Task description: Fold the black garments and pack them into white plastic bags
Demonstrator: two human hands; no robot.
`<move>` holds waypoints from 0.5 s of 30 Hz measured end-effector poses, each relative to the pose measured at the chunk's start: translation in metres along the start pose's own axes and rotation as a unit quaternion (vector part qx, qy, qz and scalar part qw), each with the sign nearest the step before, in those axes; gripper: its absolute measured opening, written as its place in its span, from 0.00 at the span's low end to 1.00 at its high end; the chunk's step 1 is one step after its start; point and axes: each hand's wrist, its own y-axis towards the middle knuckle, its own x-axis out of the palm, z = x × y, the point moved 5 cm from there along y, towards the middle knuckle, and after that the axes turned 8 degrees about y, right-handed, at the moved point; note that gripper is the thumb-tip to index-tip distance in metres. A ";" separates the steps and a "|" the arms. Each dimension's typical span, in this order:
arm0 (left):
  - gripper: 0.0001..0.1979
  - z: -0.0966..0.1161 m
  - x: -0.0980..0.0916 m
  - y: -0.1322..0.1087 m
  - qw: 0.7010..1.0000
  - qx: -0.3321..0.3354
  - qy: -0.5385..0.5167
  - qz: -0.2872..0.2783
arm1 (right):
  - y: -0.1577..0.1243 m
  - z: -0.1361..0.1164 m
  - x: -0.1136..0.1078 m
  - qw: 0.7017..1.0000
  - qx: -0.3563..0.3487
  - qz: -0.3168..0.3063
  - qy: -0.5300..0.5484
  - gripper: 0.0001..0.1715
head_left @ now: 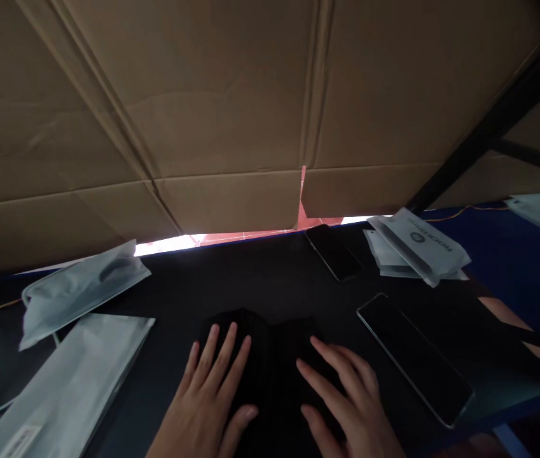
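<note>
Head view, dim and shadowed. Both hands laid flat, fingers spread apart, on a black folded cloth [270, 356] at lower centre of the frame: left hand [207, 397] on its left half, right hand [346, 397] on its right half, neither clamped on anything, palms pressing down. Cloth hard to read against the dark table mat [250, 280]; outline faint, apparently two lobes side by side with a crease between them running from bottom toward top of the frame. Long axis of the cloth, as far as visible, left to right across the frame; far edge rounded, pointing toward the cardboard wall [231, 95] filling the upper part.

Step in hand, by judgement: smoothing or flattening the cloth on the mat. Next move likely calling for an even press outward from the crease, thumbs kept low, without dragging the cloth toward the phone.

Right of the hands, well apart, a dark phone [415, 359] lying face up, long axis slanting from upper left to lower right. A second phone [334, 252] near upper centre, similarly slanted. Grey pouches [415, 248] at upper right; more grey pouches [74, 292] at left, with a larger one [67, 388] at lower left.
</note>
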 end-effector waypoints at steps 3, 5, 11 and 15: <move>0.33 -0.010 0.005 -0.011 0.998 -0.056 -0.039 0.006 | 0.000 -0.001 -0.001 1.000 -0.002 0.007 0.009 0.23; 0.34 -0.030 0.006 -0.026 0.984 -0.159 -0.076 -0.002 | -0.002 0.001 -0.002 1.000 0.014 0.011 0.021 0.23; 0.30 -0.058 0.024 -0.044 0.932 -0.270 -0.232 -0.075 | -0.005 0.005 -0.002 0.998 0.051 0.020 0.044 0.24; 0.20 -0.054 0.001 -0.025 0.905 -0.302 -0.300 -0.018 | -0.006 0.006 -0.006 0.994 0.084 0.025 0.067 0.22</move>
